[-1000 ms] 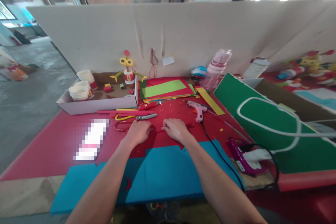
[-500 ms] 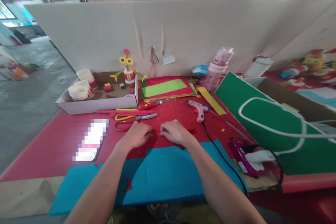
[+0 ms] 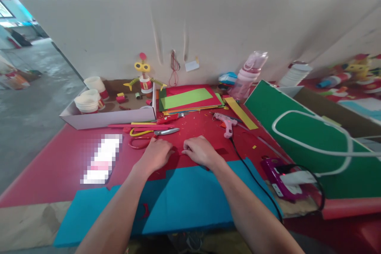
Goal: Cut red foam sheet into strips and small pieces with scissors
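My left hand [image 3: 157,152] is closed, its fingers curled over the red table covering, just right of the scissors [image 3: 149,132] with yellow and red handles. Across a small gap, my right hand [image 3: 199,151] is also closed, thumb and fingertips pressed together. Something red seems to lie between the two hands, but it blends with the red surface and I cannot make it out. Blue sheets [image 3: 190,198] lie under my forearms, with a small red scrap [image 3: 145,210] on them. A pink glue gun [image 3: 228,124] rests beyond my right hand.
A phone [image 3: 104,158] lies at left, below a tray [image 3: 116,119] with paper cups and a cup figure [image 3: 145,84]. Coloured paper [image 3: 187,98] is stacked at the back, near a pink bottle [image 3: 248,73]. At right are a purple power strip [image 3: 279,178] and a green box [image 3: 309,143].
Both hands stay almost in place, with their fingers still closed. The view has shifted very slightly.
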